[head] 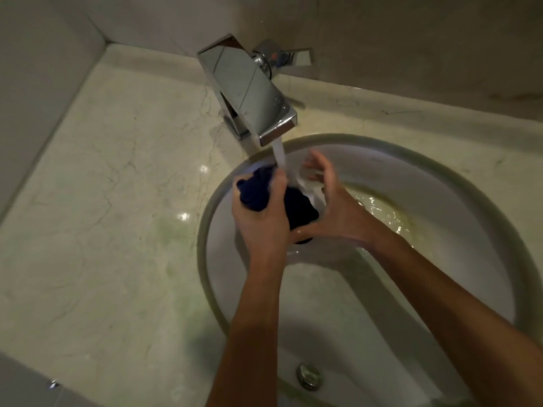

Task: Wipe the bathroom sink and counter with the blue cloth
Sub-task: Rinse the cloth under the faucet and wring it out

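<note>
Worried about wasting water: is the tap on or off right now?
On. A stream of water falls from the faucet spout onto the blue cloth bunched in the left hand.

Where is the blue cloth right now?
Head view, centre: the blue cloth is bunched in the left hand over the sink, under the faucet.

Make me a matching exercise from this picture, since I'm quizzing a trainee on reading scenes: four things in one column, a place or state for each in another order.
Things:
1. blue cloth
2. faucet
3. drain cover
4. counter

Places or states:
A. running water into the basin
B. pale marble, left of the sink
C. bunched up, gripped by the left hand
D. metal disc low in the basin, near the camera

Pairs: 1-C, 2-A, 3-D, 4-B
</note>
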The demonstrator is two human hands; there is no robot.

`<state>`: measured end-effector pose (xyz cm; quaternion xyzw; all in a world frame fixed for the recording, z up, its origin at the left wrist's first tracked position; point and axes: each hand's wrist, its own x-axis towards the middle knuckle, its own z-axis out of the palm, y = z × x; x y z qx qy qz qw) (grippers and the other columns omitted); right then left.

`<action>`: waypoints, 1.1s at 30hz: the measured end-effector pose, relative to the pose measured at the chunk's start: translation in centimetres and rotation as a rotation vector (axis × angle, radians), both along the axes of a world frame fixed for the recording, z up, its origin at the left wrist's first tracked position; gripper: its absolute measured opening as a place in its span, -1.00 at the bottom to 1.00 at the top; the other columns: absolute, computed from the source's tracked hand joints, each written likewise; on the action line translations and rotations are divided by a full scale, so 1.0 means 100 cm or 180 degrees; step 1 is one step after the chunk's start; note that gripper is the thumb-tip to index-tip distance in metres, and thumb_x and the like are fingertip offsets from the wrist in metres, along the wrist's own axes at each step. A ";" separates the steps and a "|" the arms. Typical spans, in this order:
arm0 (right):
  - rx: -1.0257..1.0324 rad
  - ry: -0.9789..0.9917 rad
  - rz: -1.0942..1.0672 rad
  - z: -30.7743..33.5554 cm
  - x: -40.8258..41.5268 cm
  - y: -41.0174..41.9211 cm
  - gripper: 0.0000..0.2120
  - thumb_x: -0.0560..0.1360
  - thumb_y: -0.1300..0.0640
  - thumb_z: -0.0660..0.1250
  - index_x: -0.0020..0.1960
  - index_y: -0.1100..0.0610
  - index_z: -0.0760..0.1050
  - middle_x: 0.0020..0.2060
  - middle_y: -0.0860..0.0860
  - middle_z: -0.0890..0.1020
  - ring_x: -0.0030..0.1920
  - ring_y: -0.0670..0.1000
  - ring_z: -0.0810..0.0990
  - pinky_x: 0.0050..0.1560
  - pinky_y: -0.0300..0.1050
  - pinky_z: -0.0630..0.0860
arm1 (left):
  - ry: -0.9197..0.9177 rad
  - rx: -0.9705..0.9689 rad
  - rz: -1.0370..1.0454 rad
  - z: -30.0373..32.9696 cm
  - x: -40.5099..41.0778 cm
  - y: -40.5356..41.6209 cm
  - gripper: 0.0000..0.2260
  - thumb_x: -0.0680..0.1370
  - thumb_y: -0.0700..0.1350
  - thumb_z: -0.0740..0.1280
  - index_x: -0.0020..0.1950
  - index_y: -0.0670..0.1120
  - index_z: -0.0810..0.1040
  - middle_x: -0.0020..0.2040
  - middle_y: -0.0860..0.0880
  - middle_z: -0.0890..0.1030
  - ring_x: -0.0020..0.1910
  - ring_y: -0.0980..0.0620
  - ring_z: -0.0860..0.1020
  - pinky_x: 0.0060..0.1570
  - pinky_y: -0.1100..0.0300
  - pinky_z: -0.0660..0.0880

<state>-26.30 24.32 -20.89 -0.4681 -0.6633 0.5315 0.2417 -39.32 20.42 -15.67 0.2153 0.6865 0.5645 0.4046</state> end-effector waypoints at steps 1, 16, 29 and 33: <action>-0.0112 -0.0090 0.0174 -0.003 0.000 -0.001 0.42 0.05 -0.17 0.74 0.64 -0.03 -0.11 0.48 -0.22 0.28 0.44 -0.33 0.29 0.32 -0.47 0.33 | -0.0005 0.0044 0.0079 0.001 -0.002 0.001 -0.82 0.56 -0.09 0.48 0.09 -0.11 0.57 -0.10 0.02 0.67 -0.12 0.16 0.66 -0.09 0.23 0.60; 0.0147 -0.1204 0.0435 -0.012 -0.034 0.053 -0.80 0.45 0.30 0.47 0.08 0.22 0.63 -0.15 0.09 0.64 -0.11 0.10 0.59 -0.03 -0.04 0.55 | -0.0144 0.0050 0.0296 0.000 0.002 0.013 -0.68 0.42 -0.32 0.53 0.15 -0.19 0.63 -0.11 0.02 0.67 -0.14 0.14 0.64 -0.06 0.15 0.62; -0.0096 -0.0878 -0.0120 0.053 0.014 0.006 -0.47 0.39 0.10 0.59 0.32 -0.08 0.58 0.15 -0.17 0.65 0.06 -0.23 0.58 -0.02 -0.49 0.46 | -0.0250 0.0074 0.0015 -0.004 0.004 0.018 -0.79 0.45 -0.30 0.53 -0.06 -0.02 0.63 -0.18 0.09 0.69 -0.13 0.16 0.66 -0.08 0.26 0.59; -0.0039 -0.0261 -0.0807 0.086 0.013 0.000 -0.83 0.53 0.16 0.45 0.06 -0.06 0.70 -0.15 -0.14 0.73 -0.16 -0.11 0.71 -0.20 -0.27 0.60 | -0.0402 0.0161 -0.0095 -0.004 0.003 0.022 -0.84 0.43 -0.28 0.53 -0.05 -0.18 0.63 -0.13 -0.13 0.68 -0.12 -0.01 0.65 -0.03 0.10 0.61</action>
